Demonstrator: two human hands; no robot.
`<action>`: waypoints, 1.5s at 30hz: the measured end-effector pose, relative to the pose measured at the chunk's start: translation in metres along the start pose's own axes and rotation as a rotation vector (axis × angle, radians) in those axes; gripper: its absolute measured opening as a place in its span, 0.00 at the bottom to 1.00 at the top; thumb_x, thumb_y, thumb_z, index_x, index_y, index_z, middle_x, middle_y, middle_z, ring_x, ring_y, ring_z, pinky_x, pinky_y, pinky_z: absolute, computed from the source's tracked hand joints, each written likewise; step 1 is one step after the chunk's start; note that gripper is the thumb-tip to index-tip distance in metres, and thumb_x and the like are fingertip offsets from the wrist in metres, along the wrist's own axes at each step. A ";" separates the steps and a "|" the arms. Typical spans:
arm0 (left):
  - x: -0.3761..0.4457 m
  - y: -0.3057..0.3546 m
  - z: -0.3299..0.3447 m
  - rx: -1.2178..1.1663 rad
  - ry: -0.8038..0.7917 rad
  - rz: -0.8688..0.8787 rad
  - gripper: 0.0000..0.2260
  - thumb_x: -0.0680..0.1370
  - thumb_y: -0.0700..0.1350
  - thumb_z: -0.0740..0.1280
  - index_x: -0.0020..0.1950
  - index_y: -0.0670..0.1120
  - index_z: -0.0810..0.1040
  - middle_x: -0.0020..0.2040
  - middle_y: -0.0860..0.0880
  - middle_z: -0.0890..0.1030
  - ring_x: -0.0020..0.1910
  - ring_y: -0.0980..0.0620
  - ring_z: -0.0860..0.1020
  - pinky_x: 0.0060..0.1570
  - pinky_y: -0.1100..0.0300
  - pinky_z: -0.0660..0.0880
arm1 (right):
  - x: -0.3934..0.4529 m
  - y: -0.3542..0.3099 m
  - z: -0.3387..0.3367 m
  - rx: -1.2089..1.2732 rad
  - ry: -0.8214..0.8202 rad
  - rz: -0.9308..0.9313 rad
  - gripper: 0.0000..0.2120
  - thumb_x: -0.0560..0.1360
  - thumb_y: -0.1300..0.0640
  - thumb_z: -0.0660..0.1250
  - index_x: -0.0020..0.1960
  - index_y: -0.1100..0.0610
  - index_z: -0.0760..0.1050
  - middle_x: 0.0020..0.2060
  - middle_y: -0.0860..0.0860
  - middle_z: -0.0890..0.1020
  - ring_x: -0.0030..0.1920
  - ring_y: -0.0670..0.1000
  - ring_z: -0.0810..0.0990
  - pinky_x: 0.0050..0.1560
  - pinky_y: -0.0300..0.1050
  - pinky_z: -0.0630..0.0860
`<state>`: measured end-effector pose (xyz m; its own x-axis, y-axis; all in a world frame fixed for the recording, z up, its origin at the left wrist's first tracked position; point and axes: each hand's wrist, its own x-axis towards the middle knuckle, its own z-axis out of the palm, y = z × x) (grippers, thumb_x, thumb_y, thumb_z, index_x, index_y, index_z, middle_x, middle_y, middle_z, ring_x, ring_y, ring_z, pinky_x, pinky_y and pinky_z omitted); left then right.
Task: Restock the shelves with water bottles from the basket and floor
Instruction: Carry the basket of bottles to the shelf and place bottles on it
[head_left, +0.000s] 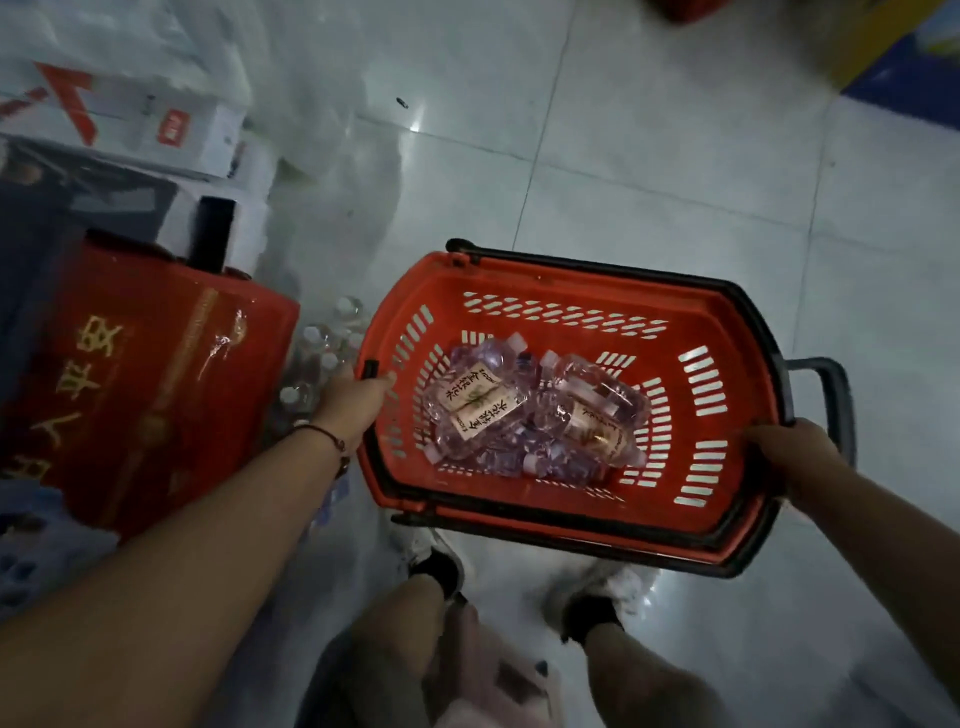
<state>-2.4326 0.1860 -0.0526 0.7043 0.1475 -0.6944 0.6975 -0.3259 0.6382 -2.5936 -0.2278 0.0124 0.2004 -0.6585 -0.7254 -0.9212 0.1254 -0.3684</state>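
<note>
A red plastic basket with black handles is held tilted above the tiled floor. Several clear water bottles with beige labels lie in its bottom. My left hand grips the basket's left rim. My right hand grips the right rim beside a grey handle. More clear bottles with white caps stand on the floor, just left of the basket and partly hidden by my left hand.
A large red carton with gold characters sits at the left. White boxes and plastic wrap are stacked behind it. My feet stand right below the basket. Open tiled floor stretches beyond and to the right.
</note>
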 end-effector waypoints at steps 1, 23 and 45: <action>0.013 -0.009 0.008 0.029 -0.008 0.003 0.03 0.76 0.44 0.73 0.47 0.51 0.80 0.47 0.49 0.85 0.48 0.45 0.84 0.54 0.47 0.81 | 0.015 0.014 0.008 0.010 -0.003 0.021 0.22 0.74 0.66 0.67 0.68 0.64 0.72 0.51 0.60 0.80 0.46 0.60 0.80 0.49 0.54 0.77; 0.085 -0.156 0.143 0.425 0.044 0.344 0.06 0.78 0.42 0.71 0.40 0.48 0.79 0.36 0.52 0.79 0.37 0.50 0.79 0.31 0.63 0.68 | 0.168 0.230 0.066 0.071 -0.001 -0.208 0.06 0.76 0.63 0.67 0.52 0.61 0.76 0.40 0.58 0.83 0.39 0.58 0.83 0.42 0.48 0.78; 0.049 -0.229 0.096 0.992 0.167 0.697 0.24 0.81 0.61 0.59 0.62 0.41 0.70 0.53 0.43 0.81 0.48 0.43 0.82 0.50 0.49 0.81 | 0.131 0.301 0.093 -0.119 0.327 -0.370 0.20 0.73 0.56 0.70 0.60 0.66 0.74 0.48 0.62 0.82 0.44 0.60 0.83 0.46 0.53 0.81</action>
<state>-2.5710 0.1781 -0.2646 0.9460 -0.2491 -0.2075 -0.1878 -0.9428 0.2754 -2.8132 -0.2072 -0.2480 0.4227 -0.8434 -0.3316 -0.8437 -0.2327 -0.4837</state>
